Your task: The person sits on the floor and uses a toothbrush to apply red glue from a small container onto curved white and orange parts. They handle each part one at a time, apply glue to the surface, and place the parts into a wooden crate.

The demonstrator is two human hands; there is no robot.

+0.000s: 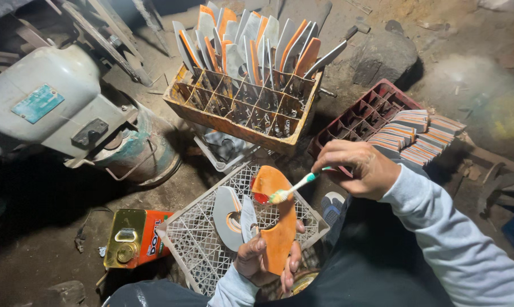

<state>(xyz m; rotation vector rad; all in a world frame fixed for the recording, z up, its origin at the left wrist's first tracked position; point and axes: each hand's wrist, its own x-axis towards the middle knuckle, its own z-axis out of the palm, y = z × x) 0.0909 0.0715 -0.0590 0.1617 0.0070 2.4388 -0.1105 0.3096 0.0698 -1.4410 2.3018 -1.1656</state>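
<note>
My left hand (262, 260) grips the lower end of a curved metal blade (279, 224) coated in orange paint, held upright over a white wire crate (200, 244). My right hand (356, 167) holds a toothbrush (294, 187) with a green and white handle. Its bristles touch the upper part of the blade beside a red patch. Two unpainted grey blades (229, 219) lie on the crate to the left of the held one.
An orange divided crate (234, 111) at the back holds several painted and bare blades standing upright. A dark red crate (362, 116) carries stacks of flat striped pieces (419, 136). A grey motor (52, 102) sits at left, a rectangular tin can (134, 237) near the wire crate.
</note>
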